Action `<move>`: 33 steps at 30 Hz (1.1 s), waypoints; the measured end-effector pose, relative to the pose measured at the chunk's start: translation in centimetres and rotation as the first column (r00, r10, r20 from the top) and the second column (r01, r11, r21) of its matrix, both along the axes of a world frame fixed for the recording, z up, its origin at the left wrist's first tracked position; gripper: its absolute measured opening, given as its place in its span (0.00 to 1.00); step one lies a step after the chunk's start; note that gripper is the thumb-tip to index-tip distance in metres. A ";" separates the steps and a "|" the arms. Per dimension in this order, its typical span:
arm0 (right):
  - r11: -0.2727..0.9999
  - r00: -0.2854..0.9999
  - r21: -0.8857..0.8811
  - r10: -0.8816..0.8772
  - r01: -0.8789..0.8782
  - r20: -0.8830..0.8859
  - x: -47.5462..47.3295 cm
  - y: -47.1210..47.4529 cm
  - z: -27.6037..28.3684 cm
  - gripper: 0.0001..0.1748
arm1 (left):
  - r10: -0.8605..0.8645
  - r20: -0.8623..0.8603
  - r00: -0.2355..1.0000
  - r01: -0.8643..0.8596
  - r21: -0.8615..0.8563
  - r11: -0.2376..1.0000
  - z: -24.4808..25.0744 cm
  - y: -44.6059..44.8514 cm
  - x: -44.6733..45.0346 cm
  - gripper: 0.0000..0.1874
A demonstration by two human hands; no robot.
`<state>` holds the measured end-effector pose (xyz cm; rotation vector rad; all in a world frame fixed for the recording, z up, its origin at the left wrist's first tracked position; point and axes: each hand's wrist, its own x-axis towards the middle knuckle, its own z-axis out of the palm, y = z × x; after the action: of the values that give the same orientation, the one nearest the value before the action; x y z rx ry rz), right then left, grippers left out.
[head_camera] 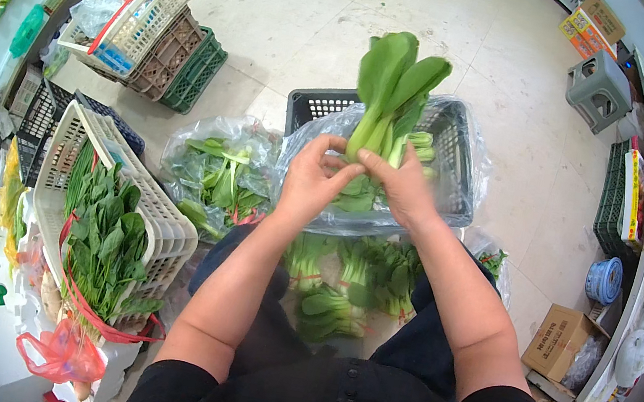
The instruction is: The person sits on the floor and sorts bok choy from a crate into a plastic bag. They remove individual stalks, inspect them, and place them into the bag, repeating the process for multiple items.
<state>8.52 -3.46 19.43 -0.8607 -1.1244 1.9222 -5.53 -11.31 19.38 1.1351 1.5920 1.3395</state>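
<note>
A head of bok choy (pixel 389 87) is held up over a dark plastic crate (pixel 317 102), leaves pointing away from me. My left hand (pixel 320 178) grips its pale base from the left. From the other side, my right hand (pixel 404 186) holds the stalks with its thumb across the base. Clear plastic film (pixel 323 137) lines the crate, and more bok choy (pixel 424 144) lies inside, partly hidden by my hands. Between my legs, bundles of bok choy (pixel 334 318) lie on the floor, several bound with red ties.
Left of the crate sits a clear bag of loose greens (pixel 227 175). A white basket (pixel 167 207) of leafy greens stands nearer my left side. Stacked crates (pixel 161 53) are farther left. Along the right stand a grey stool (pixel 599 91), a cardboard box (pixel 557 342) and shelves (pixel 616 314).
</note>
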 end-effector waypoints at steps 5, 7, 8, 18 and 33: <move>0.999 0.997 0.028 0.019 -0.021 0.074 -0.1 -0.3 0.9 0.29 | 0.050 -0.114 0.992 -0.044 0.056 0.997 -0.2 -0.1 0.0 0.15; 0.999 0.996 0.023 0.025 -0.027 0.083 0.0 -0.1 1.0 0.28 | 0.014 0.008 1.000 -0.014 -0.028 1.000 0.8 -0.4 0.2 0.15; 1.000 0.998 0.004 0.030 -0.030 0.059 0.1 0.0 1.3 0.28 | -0.002 0.070 0.998 0.007 -0.068 0.998 1.2 -0.5 0.3 0.16; 0.999 0.999 -0.022 0.022 -0.023 -0.042 0.0 -0.3 1.2 0.22 | 0.085 0.356 0.931 -0.097 0.017 0.995 0.8 -0.4 1.2 0.14; 0.961 0.944 -0.228 0.078 -0.157 -0.322 1.6 2.8 0.2 0.21 | 0.362 0.907 0.215 -0.571 -0.184 0.800 -1.8 0.0 -6.4 0.31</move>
<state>10.17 -0.62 19.60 -0.5994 -0.7699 2.2415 -11.93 -11.32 17.56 -0.2393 0.8938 2.0474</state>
